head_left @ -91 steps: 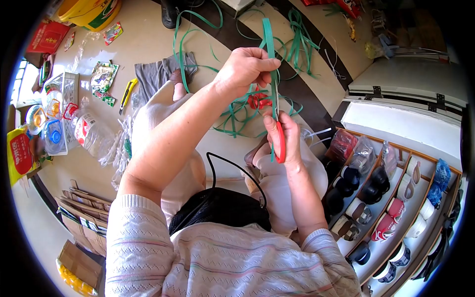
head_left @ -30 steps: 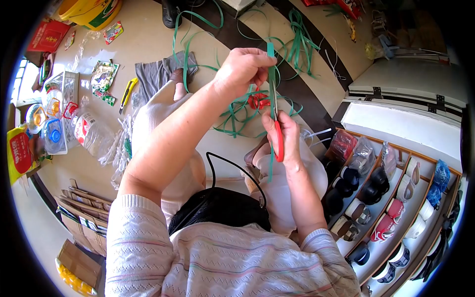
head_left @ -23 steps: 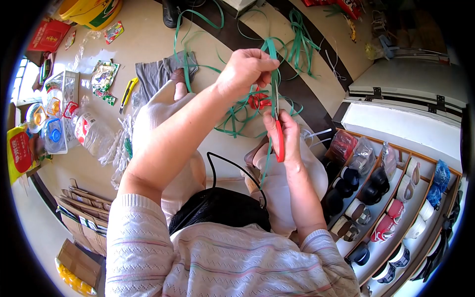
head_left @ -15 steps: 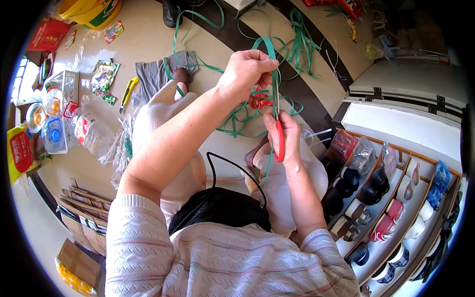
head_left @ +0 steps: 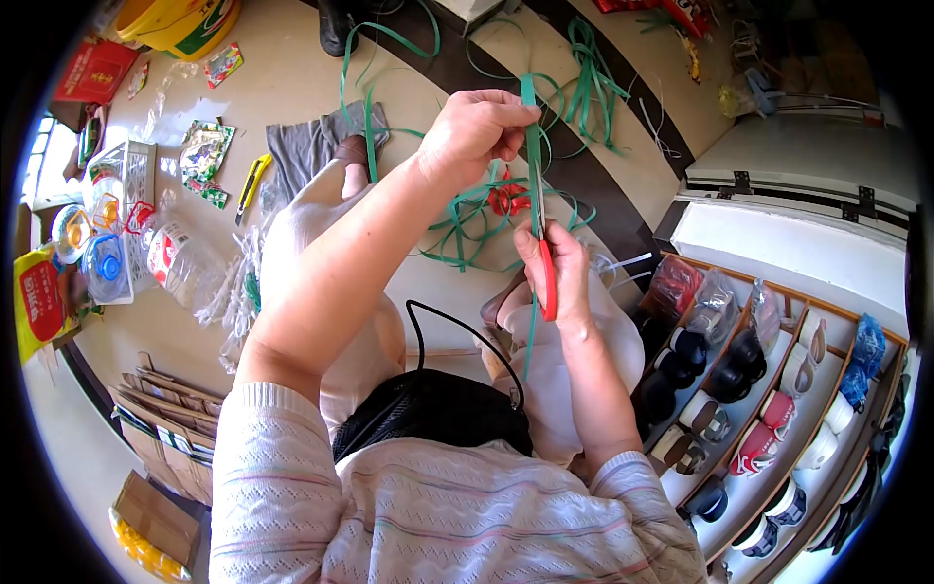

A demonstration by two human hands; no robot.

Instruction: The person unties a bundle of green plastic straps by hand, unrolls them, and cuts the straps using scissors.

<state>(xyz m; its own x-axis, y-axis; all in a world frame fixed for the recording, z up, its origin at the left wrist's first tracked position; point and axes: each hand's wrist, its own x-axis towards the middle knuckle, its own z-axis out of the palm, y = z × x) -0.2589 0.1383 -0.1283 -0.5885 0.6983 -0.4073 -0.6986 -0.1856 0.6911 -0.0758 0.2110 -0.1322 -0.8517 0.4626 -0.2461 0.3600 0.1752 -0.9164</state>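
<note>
Tiled floor [head_left: 292, 83] strewn with green loops [head_left: 591, 80], and up above it the left hand [head_left: 484, 127] pinches the strip [head_left: 533, 151] near its top; the right hand [head_left: 562, 271] grips red scissors [head_left: 548, 284], blades [head_left: 542, 209] alongside. One crooked slant could sever it. Half a second ago its top arched; now it stands straight.

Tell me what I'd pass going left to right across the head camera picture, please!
Clear plastic bottle, yellow cutter, gray cloth, left hand pinching a green strap, right hand holding red-handled scissors, shoe rack.
</note>
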